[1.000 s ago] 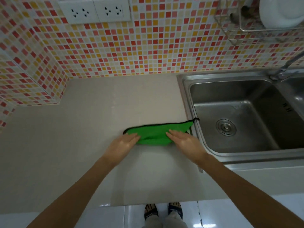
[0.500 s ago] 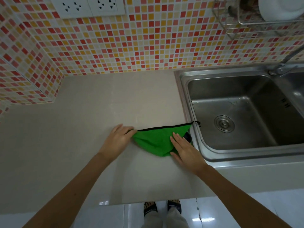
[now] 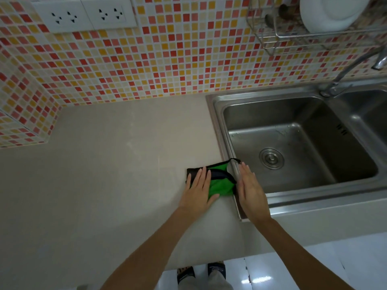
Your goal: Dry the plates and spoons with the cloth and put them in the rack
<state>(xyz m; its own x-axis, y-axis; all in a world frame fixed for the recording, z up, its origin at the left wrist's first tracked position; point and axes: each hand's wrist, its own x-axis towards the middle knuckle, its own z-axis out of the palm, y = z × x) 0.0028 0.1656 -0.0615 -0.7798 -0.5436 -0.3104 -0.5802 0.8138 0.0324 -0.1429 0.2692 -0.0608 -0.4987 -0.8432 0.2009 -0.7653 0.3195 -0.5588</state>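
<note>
The folded cloth lies on the table beside the sink, left hand pressing it flat, right hand open alongside; best smooth the fold with edges squared.

No word, label, brand or number can be read in this view. The white wall sockets show only their pin holes, and the green cloth on the desk is plain fabric with a dark edge.
</note>
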